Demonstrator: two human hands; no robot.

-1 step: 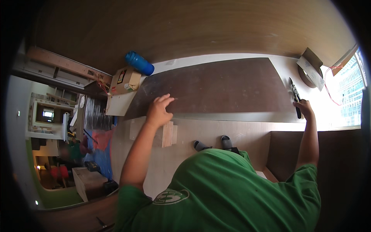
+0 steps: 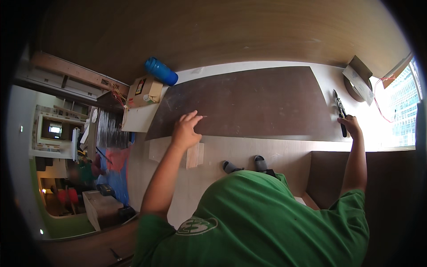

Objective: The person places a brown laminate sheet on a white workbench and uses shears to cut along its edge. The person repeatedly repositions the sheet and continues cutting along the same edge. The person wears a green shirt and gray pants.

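Observation:
A wide dark brown board [image 2: 249, 102] lies on a white surface in front of me. My left hand [image 2: 186, 130] is at its near left edge, fingers stretched out and thumb apart. A thin, light sliver by those fingertips is too small to name. On the right, my right hand [image 2: 351, 125] grips the dark handle of a pair of pliers [image 2: 340, 109]. The pliers' tip points away from me, beside the board's right edge.
A blue bottle [image 2: 161, 71] lies by a cardboard box [image 2: 145, 91] at the back left. At the back right is a round tape-like roll [image 2: 353, 88] with a grey flat piece [image 2: 359, 82]. Wood blocks [image 2: 193, 155] sit below my left hand. A co-worker [image 2: 89, 171] is far left.
The board's near edge has come toward me and now covers the white strip that showed in front of it. My left hand has shifted slightly right; my right hand stays put.

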